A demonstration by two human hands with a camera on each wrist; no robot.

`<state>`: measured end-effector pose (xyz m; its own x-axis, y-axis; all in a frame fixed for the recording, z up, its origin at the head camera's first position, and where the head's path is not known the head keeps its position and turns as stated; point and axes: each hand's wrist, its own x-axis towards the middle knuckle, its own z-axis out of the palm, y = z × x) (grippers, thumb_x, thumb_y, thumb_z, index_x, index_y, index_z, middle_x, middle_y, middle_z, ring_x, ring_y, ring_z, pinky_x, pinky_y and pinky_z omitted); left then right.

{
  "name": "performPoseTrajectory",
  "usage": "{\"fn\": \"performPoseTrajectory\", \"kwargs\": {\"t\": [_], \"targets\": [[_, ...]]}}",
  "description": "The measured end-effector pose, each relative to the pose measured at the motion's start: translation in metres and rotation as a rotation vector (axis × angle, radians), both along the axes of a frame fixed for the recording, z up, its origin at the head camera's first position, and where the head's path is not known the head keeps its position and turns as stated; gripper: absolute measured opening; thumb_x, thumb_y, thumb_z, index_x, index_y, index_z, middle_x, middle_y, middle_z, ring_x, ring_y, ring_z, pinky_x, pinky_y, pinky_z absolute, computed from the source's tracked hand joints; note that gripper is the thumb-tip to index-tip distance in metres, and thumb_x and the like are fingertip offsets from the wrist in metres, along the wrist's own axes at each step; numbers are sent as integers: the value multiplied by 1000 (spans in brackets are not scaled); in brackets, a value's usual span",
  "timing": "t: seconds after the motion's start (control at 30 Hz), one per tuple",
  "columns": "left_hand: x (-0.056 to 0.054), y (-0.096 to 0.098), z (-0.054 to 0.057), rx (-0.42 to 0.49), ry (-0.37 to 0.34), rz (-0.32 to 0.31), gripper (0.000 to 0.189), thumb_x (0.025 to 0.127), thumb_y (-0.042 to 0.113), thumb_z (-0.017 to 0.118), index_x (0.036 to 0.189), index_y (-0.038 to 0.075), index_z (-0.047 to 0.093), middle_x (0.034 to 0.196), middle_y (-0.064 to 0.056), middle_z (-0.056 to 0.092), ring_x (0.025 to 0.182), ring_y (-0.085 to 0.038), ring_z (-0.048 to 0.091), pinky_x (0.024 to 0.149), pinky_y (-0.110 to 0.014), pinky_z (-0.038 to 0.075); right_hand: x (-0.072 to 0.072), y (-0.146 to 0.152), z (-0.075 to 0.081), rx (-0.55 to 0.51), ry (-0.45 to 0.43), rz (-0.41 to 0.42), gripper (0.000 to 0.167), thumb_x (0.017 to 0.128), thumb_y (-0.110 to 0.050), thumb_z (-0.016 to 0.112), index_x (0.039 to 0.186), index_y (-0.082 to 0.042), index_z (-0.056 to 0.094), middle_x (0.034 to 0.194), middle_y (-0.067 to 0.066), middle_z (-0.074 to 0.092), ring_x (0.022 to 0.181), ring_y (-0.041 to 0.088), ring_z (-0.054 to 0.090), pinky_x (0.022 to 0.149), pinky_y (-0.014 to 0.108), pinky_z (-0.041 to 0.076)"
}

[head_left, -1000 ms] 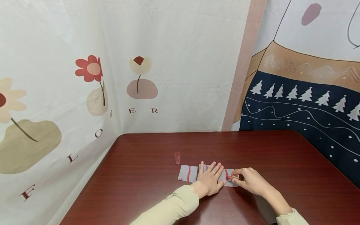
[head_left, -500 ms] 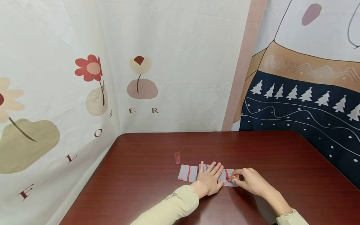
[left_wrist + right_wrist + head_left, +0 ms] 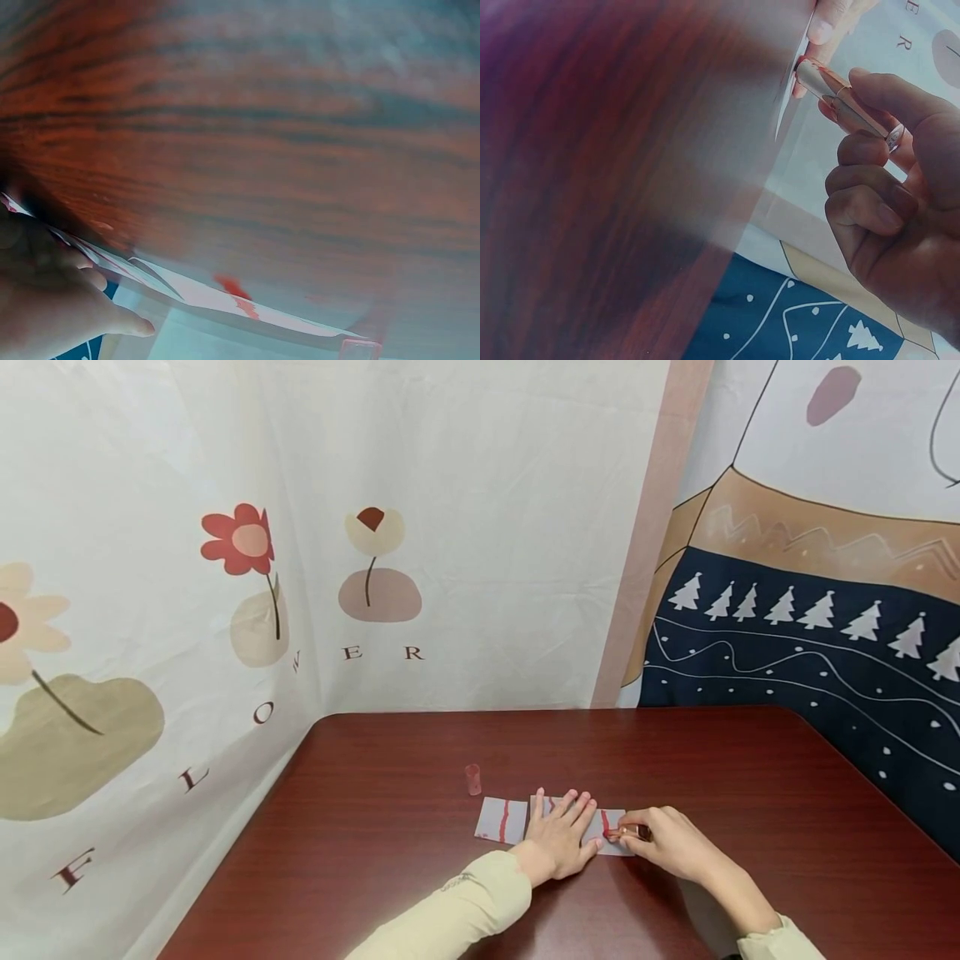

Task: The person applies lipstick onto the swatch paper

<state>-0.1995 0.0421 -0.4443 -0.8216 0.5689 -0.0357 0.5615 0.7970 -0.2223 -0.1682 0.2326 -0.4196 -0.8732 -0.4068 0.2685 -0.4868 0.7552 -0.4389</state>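
In the head view my left hand (image 3: pixel 557 843) lies spread with straight fingers over the middle paper square (image 3: pixel 537 805), its thumb on the right-hand paper square (image 3: pixel 617 847). My right hand (image 3: pixel 671 842) pinches a shiny metallic lipstick (image 3: pixel 636 832) between thumb and fingers. The red tip touches the right-hand paper at the lower end of a red stroke (image 3: pixel 605 820). Further left lies another paper square (image 3: pixel 491 819) with a wavy red line down it. The right wrist view shows the lipstick tube (image 3: pixel 847 105) from the side, tilted, the other fingers curled below.
A clear pinkish cap (image 3: pixel 473 780) stands on the dark red wooden table (image 3: pixel 390 793), behind the left paper. Printed cloth (image 3: pixel 480 527) hangs behind and along the left side, and a dark blue tree-patterned cloth (image 3: pixel 780 652) on the right.
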Motion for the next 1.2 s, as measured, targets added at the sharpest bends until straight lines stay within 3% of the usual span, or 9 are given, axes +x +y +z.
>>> {"fn": "performPoseTrajectory", "kwargs": {"t": [0.87,1.2], "targets": [[0,0,1,2,9,4,59,96,57,20,148,29,24,152,15,20,137,-4,15,108,-48,15,3,0,2,6,24,17,11,82,-19,70,89,-11,70,67,-17,51,59,0,43,52,22,38],[3,0,1,0,10,4,59,96,57,21,148,29,25,151,14,21,137,-6,17,107,-49,17,5,-1,1,-3,-19,2,11,82,-17,70,90,-10,70,65,-15,48,58,0,42,52,22,37]]}}
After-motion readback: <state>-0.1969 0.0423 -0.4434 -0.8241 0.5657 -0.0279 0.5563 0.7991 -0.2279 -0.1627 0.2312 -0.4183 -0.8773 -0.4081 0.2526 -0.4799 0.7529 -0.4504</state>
